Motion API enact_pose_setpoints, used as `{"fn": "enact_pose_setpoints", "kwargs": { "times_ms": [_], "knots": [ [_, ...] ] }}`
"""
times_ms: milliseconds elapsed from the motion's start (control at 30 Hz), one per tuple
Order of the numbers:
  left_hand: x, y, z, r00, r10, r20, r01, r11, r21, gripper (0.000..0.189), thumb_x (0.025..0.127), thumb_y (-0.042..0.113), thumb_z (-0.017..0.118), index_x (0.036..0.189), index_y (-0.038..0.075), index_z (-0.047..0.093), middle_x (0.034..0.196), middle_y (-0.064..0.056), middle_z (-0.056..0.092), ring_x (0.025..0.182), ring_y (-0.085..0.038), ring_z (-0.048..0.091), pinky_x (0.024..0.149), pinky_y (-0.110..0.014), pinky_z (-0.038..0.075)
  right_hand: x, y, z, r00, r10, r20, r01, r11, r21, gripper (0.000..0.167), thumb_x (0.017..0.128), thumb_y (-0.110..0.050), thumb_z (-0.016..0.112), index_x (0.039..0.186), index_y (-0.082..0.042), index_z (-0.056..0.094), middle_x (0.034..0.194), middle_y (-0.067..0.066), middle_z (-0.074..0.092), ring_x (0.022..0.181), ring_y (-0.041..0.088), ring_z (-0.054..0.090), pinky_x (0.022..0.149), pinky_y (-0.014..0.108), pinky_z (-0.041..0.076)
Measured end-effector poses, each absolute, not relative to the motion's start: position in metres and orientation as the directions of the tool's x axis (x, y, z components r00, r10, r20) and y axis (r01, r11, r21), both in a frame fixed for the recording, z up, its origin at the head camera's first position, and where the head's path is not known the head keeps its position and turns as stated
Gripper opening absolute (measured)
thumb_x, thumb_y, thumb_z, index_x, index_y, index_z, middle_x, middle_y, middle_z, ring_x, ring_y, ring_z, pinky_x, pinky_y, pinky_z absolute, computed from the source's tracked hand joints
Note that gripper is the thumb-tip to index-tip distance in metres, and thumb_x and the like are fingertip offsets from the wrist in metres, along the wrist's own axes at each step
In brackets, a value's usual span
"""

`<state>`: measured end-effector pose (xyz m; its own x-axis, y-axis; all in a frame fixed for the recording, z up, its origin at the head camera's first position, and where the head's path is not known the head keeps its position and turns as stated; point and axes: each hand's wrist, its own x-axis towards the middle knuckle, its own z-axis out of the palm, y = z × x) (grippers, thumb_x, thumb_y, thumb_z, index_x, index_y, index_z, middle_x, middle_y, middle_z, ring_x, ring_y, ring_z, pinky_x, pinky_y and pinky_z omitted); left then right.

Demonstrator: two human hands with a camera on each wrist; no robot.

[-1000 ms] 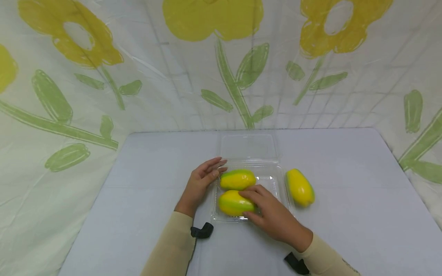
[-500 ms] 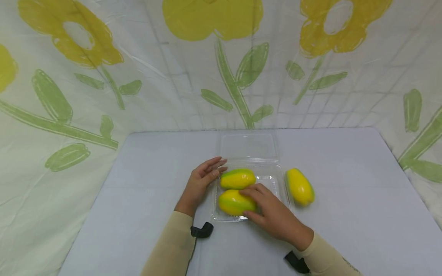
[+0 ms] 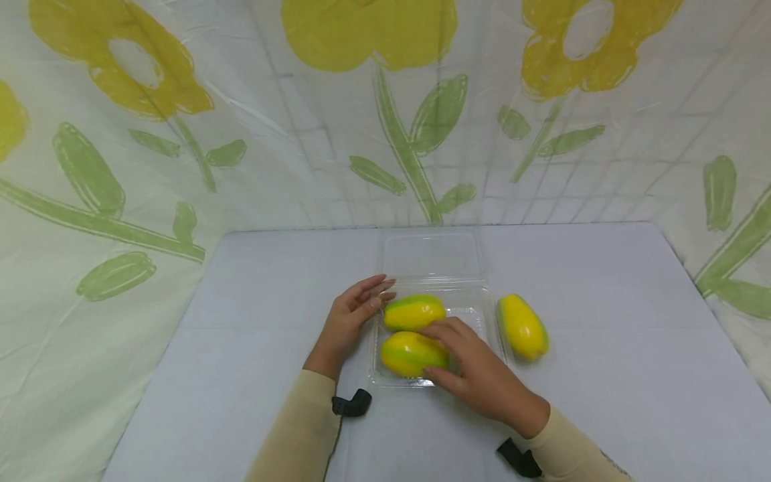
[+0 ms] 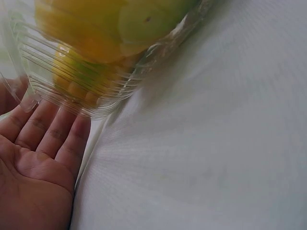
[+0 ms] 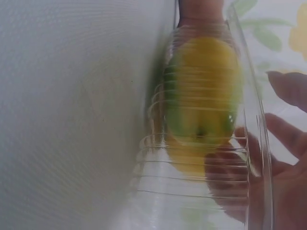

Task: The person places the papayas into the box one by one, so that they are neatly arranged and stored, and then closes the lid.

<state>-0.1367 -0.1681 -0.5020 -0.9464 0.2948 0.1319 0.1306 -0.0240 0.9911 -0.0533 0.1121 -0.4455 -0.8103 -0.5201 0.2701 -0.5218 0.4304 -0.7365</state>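
Observation:
Two yellow-green papayas lie side by side in the left part of a clear plastic clamshell box [image 3: 476, 335]: a far papaya [image 3: 414, 312] and a near papaya [image 3: 412, 353]. My left hand [image 3: 343, 328] touches the box's left side with extended fingers; in the left wrist view, the fingertips [image 4: 72, 120] meet its ribbed wall. Over the near papaya's right end hovers my right hand [image 3: 476, 375], thumb and fingers spread apart. The right wrist view shows the right hand [image 5: 288, 177] at the box rim, partly behind clear plastic. A third papaya [image 3: 523, 327] rests outside, right of the box.
The box lid [image 3: 432, 253] lies folded back behind the base. A white cloth covers the table [image 3: 626, 348]. Behind its far edge hangs a flower-print curtain [image 3: 253, 161]. Black camera mounts [image 3: 352, 404] are on both wrists.
My right hand has shifted slightly right, its fingers loosening from the near papaya, which shows more of its right end. The left hand has stayed in place.

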Motion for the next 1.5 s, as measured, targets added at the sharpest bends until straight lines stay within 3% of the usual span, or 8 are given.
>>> {"fn": "enact_pose_setpoints", "kwargs": {
  "times_ms": [233,500,733,900,1167,1500],
  "knots": [
    [-0.137,-0.168,-0.503,-0.950,0.288,0.122,0.120,-0.027,0.992,0.047,0.113,0.013,0.062,0.158,0.005,0.055,0.153,-0.007,0.063,0.134,-0.032,0.065,0.118,-0.038,0.044,-0.053,0.115,-0.442,-0.803,-0.519,0.294,-0.529,0.391,-0.754,0.058,0.097,-0.014,0.086,0.149,-0.010,0.060,0.146,-0.004,0.057,0.135,0.017,0.055,0.112,0.047,0.051],
    [-0.136,-0.168,-0.501,-0.950,0.288,0.118,0.118,-0.016,0.993,0.048,0.113,0.014,0.062,0.159,0.006,0.054,0.153,-0.005,0.063,0.135,-0.030,0.065,0.118,-0.037,0.044,-0.056,0.126,-0.437,-0.801,-0.488,0.347,-0.544,0.350,-0.763,0.061,0.097,-0.010,0.084,0.151,-0.007,0.057,0.147,0.002,0.058,0.132,0.029,0.059,0.096,0.052,0.059],
    [-0.136,-0.169,-0.501,-0.949,0.292,0.115,0.118,-0.008,0.993,0.049,0.113,0.016,0.062,0.159,0.005,0.053,0.153,-0.005,0.063,0.135,-0.030,0.064,0.119,-0.037,0.043,-0.060,0.138,-0.427,-0.820,-0.459,0.341,-0.525,0.370,-0.766,0.061,0.099,-0.013,0.082,0.154,-0.014,0.056,0.149,0.006,0.059,0.130,0.031,0.059,0.095,0.055,0.060],
    [-0.136,-0.169,-0.501,-0.951,0.290,0.107,0.109,-0.009,0.994,0.048,0.113,0.017,0.062,0.159,0.007,0.054,0.153,-0.003,0.064,0.135,-0.029,0.064,0.119,-0.037,0.042,-0.063,0.147,-0.422,-0.835,-0.437,0.334,-0.509,0.383,-0.771,0.064,0.098,-0.012,0.083,0.155,-0.018,0.055,0.149,0.000,0.058,0.131,0.027,0.058,0.096,0.054,0.060],
    [-0.136,-0.168,-0.503,-0.949,0.292,0.120,0.115,-0.035,0.993,0.047,0.112,0.015,0.063,0.158,0.009,0.056,0.153,-0.005,0.063,0.134,-0.031,0.065,0.119,-0.038,0.043,-0.068,0.160,-0.417,-0.823,-0.397,0.405,-0.552,0.397,-0.733,0.070,0.093,-0.005,0.086,0.155,-0.015,0.056,0.147,0.000,0.060,0.129,0.023,0.059,0.095,0.040,0.060],
    [-0.137,-0.169,-0.504,-0.951,0.290,0.108,0.104,-0.028,0.994,0.047,0.112,0.018,0.064,0.158,0.013,0.057,0.153,-0.003,0.064,0.134,-0.030,0.065,0.119,-0.039,0.043,-0.072,0.177,-0.410,-0.867,-0.335,0.369,-0.492,0.459,-0.740,0.069,0.094,-0.005,0.085,0.156,-0.013,0.055,0.149,0.003,0.058,0.127,0.024,0.059,0.101,0.025,0.053]
  ]
}}
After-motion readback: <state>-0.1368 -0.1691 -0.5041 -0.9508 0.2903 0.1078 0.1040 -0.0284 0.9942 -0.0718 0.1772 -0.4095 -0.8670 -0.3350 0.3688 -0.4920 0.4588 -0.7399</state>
